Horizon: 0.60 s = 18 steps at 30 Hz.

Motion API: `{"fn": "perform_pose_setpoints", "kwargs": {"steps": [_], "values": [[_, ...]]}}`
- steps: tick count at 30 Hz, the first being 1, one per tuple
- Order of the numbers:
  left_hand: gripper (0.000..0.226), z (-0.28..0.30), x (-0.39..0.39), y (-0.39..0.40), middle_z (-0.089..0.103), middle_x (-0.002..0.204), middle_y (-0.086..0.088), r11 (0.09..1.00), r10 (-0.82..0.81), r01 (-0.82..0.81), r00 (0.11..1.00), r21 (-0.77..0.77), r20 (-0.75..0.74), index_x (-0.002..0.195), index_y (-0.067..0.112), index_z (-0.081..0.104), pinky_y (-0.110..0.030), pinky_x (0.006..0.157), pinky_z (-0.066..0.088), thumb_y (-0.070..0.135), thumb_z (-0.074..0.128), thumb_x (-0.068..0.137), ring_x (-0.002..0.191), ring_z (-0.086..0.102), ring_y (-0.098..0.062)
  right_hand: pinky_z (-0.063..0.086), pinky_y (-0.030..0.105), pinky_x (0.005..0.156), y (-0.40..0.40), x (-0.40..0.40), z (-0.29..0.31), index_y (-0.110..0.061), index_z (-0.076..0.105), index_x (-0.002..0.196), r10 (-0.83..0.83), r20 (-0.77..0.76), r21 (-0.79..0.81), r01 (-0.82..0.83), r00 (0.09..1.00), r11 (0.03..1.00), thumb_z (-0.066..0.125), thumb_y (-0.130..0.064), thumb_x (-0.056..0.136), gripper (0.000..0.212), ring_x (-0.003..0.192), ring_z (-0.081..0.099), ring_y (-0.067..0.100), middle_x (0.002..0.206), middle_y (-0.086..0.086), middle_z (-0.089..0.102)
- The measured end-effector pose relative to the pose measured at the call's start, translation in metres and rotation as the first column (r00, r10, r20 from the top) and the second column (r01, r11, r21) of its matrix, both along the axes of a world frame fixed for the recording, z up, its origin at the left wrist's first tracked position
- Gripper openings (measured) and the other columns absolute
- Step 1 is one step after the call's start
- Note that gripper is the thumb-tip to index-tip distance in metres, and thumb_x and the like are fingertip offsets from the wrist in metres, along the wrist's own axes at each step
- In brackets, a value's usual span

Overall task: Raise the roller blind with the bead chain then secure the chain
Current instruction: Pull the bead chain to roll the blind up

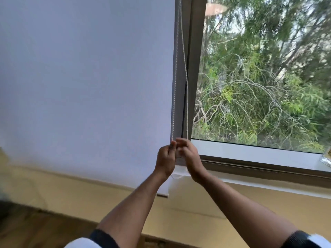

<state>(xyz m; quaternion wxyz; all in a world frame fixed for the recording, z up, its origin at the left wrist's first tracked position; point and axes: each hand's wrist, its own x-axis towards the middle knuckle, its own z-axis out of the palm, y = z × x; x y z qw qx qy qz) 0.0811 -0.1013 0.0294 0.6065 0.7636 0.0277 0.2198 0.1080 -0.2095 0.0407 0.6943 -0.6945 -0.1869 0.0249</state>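
Observation:
A pale roller blind (86,83) covers the left window down to below the sill; its bottom bar (163,195) shows between my forearms. A white bead chain (174,83) hangs in two strands along the blind's right edge. My left hand (165,161) is closed on the left strand, thumb on top. My right hand (189,155) is blurred beside it, fingers curled at the foot of the right strand (186,108); its grip on the chain is unclear.
The grey window frame (194,68) stands right of the chain, with trees behind the bare glass (268,77). A white sill (250,153) runs to the right, with a shiny object (326,161) at its far end. Beige wall and wooden floor (35,228) lie below.

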Motion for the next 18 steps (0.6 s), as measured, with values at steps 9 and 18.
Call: {"fn": "perform_pose_setpoints", "kwargs": {"steps": [9,18], "values": [[0.045,-0.036,-0.013,-0.025,0.042,0.055,-0.002,0.998,0.07,-0.068,0.991,0.017,-0.11,0.074,0.005,0.053,-0.034,0.053,0.027,0.031,0.039,0.107,0.05,0.035,-0.014,0.028,0.022,0.047,0.034,-0.002,0.076,-0.023,0.061,0.09,-0.052,0.327,0.249,-0.034,0.944,0.968,0.04,-0.012,0.11,0.031,0.05,0.033,0.006,0.055,-0.016,0.043],[0.04,-0.022,-0.013,0.01,0.075,0.083,-0.003,0.992,-0.119,0.125,0.985,0.036,-0.126,0.093,0.018,0.067,-0.032,0.071,0.056,0.033,0.034,0.109,0.076,0.07,-0.015,0.044,0.034,0.049,0.014,0.001,0.03,-0.03,0.053,0.091,-0.108,0.609,-0.168,0.261,0.786,0.95,0.046,-0.02,0.101,0.016,0.048,0.053,0.02,0.059,-0.01,0.052]]}}
